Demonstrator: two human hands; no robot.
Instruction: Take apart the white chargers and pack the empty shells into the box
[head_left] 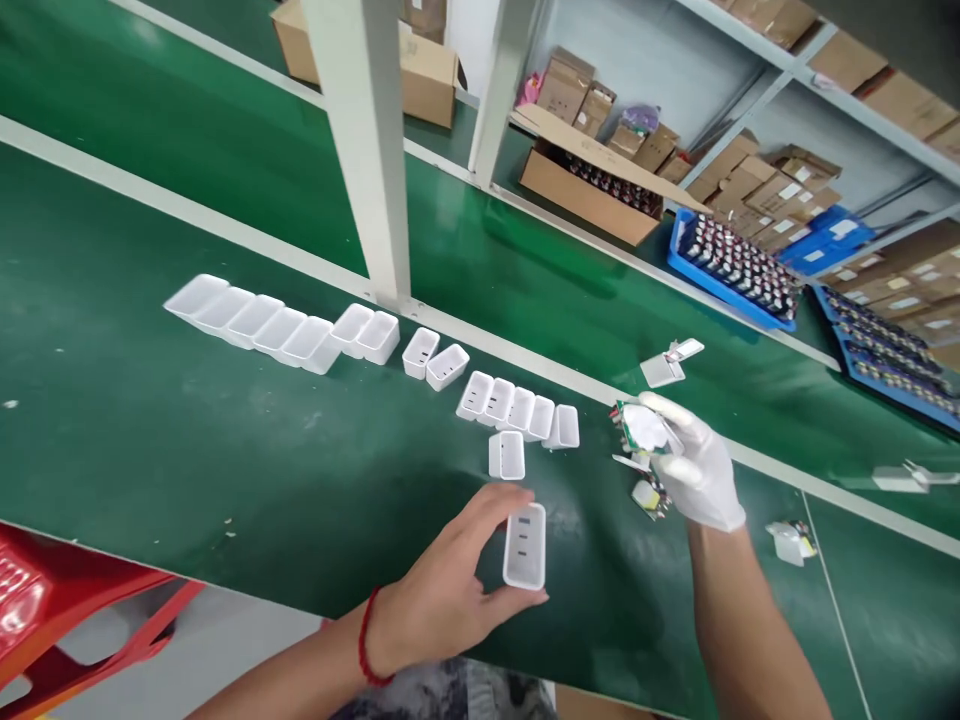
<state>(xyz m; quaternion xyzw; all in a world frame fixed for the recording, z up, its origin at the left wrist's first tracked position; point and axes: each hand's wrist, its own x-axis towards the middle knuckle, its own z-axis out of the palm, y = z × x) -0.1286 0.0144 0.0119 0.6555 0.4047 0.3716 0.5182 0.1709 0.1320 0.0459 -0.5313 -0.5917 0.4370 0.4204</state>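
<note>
My left hand point(450, 590), bare with a red cord at the wrist, grips a white plastic case point(525, 547) between thumb and fingers. Its open side faces up and shows small dark slots. My right hand point(697, 465), in a white glove, holds a green circuit board point(643, 427) with a white sheet over it. Just below that board lies another small circuit assembly point(650, 498) on the green table. A row of white cases point(496, 400) stands beyond my left hand, with a single case point(507, 456) nearest to it.
More white cases point(259, 322) line the left. White parts point(664, 366) lie beyond my right hand, and another assembly point(791, 541) to its right. A metal post point(367, 150) rises mid-table. Blue trays point(731, 270) and cardboard boxes stand behind. A red stool point(60, 590) is lower left.
</note>
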